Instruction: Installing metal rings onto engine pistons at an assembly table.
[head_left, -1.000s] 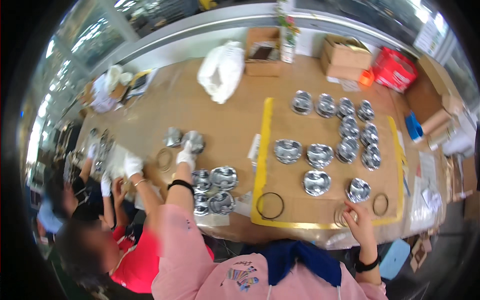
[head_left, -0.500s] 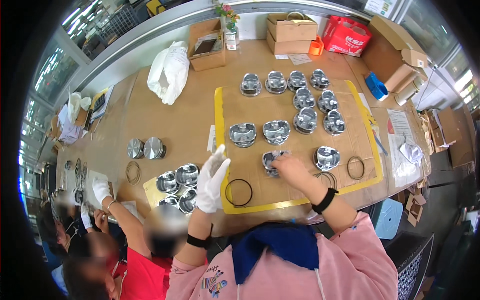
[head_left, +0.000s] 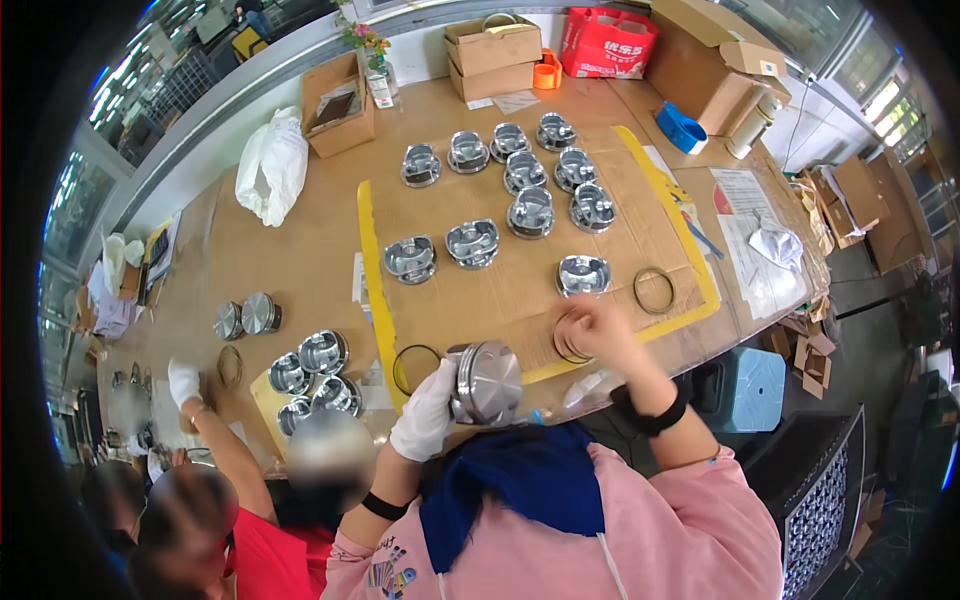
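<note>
My gloved left hand [head_left: 424, 412] grips a silver piston [head_left: 487, 383] near the table's front edge, tilted with its round crown toward me. My bare right hand [head_left: 602, 332] is just right of it, with its fingers bent and pinched at thin piston rings [head_left: 566, 342]; the fingertips are slightly blurred. Just beyond that hand a piston [head_left: 583, 275] stands on the yellow-taped cardboard mat [head_left: 500, 310]. A dark ring [head_left: 417, 370] lies by the left hand, partly behind it, and more rings [head_left: 654, 290] lie to the right.
Several pistons [head_left: 527, 172] stand farther back on the mat. More pistons [head_left: 324, 352] are grouped left of it. A co-worker's arm [head_left: 228, 440] with a white glove reaches in at left. Cardboard boxes [head_left: 493, 55], a blue tape roll [head_left: 681, 128] and a white bag [head_left: 272, 165] sit farther back.
My left hand, empty before, now holds the piston that my right hand was touching. The right hand has moved to the rings. The whole view has shifted.
</note>
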